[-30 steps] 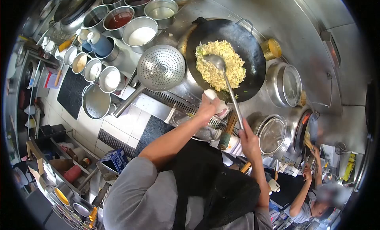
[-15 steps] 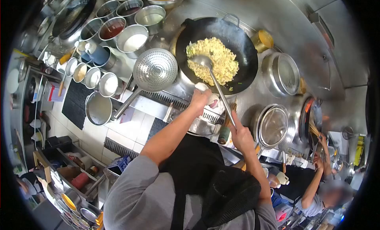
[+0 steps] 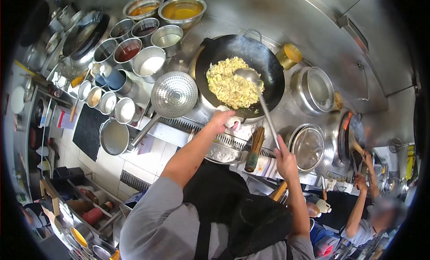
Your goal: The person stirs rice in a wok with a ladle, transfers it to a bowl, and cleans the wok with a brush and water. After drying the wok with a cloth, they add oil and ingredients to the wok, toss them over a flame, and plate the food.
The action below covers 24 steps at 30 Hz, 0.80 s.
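Observation:
A black wok (image 3: 268, 58) on the stove holds yellow fried rice (image 3: 228, 83) with bits of green. My left hand (image 3: 220, 120) is closed round a white cloth (image 3: 234, 121) at the wok's near edge. Lower right of the wok, my right hand (image 3: 285, 159) grips the long handle of a metal ladle (image 3: 247, 74). The ladle's bowl rests on the right part of the rice. Between my hands lies a bamboo brush (image 3: 255, 150) with a green-wrapped handle.
Left of the wok lies a perforated strainer (image 3: 174, 94). Beyond it stand metal pots of sauces and a pot of white seasoning (image 3: 150, 62). A mesh strainer (image 3: 308, 148) sits right of my right hand. A co-worker (image 3: 363, 215) works at another wok, far right.
The ladle's bowl has moved right across the rice, and my right hand has shifted right and slightly down. The rice lies more to the left in the wok. The camera view has shifted.

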Available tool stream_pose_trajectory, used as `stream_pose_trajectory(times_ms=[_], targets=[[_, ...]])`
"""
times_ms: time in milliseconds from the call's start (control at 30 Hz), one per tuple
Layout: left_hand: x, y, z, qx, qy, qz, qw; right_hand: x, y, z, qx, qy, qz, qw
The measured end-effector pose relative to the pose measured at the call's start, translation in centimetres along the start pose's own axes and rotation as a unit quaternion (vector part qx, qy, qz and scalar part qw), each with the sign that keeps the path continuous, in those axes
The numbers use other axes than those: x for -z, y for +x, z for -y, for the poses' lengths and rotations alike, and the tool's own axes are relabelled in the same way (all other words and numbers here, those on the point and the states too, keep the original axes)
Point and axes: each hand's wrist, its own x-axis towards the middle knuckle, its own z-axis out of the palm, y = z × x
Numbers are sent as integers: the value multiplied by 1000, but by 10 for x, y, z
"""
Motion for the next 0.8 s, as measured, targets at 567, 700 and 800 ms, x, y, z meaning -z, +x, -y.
stream_pose_trajectory(times_ms=[567,700,800], targets=[[-31,-117,51,-117,39,-24,992,96,-6,-4,-9,-63,268,961],[44,-128,118,-105,71,18,992,27,-35,-14,-71,-26,183,980],[21,-203,100,-85,100,22,991,89,-65,-18,12,31,261,965]])
